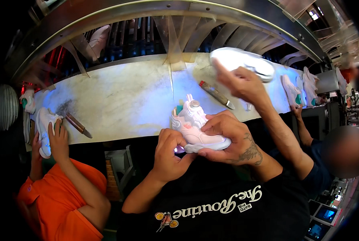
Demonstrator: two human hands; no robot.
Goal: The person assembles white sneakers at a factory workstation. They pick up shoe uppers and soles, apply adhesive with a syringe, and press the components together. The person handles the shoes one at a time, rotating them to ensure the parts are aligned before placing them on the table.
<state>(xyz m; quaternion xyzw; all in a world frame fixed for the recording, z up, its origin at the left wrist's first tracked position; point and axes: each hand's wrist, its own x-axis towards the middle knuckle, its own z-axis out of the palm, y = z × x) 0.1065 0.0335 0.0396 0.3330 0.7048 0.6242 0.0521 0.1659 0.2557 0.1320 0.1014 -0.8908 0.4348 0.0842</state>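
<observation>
I see my right hand [227, 134], tattooed at the wrist, wrapped over the side of a small white and pale pink sneaker [195, 128], fingers curled closed around its upper, holding it in the air just in front of my chest at the near edge of the long white scuffed workbench [123, 100]. My left hand [169, 150] sits at the shoe's heel end, fingers bent in tight and pinching at the sole there; I cannot tell what exactly the fingertips grip. On the bench beyond the shoe lies a brown-handled metal blade tool [216, 94]. To my right a co-worker's arm [280, 128] in a dark blue sleeve reaches across, lifting another white sneaker [244, 62] above the bench. To my left a person in an orange shirt [59, 197] presses both hands on a white shoe [45, 124], with a second brown-handled tool [78, 125] lying just beside it
</observation>
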